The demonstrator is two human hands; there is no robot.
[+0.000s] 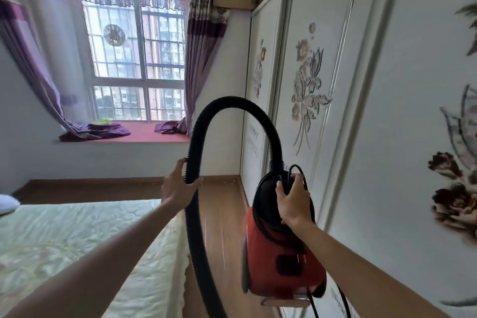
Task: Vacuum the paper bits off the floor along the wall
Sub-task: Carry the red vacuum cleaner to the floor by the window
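Note:
A red and black canister vacuum (281, 263) hangs in the air above the wooden floor (222, 217). My right hand (291, 197) grips the black handle on its top. A ribbed black hose (232, 104) arches up from the canister and comes down on the left. My left hand (180, 186) holds that hose, thumb and fingers around it. The hose runs on down out of view, so its nozzle is hidden. A few tiny pale specks, perhaps paper bits (227, 182), lie on the floor at the far wall.
A bed with a pale green quilt (77, 245) fills the left. White sliding wardrobe doors with flower prints (309, 85) line the right. The floor strip between them is narrow. A window seat (144, 134) with purple curtains lies ahead. A black power cord (343, 299) trails from the vacuum.

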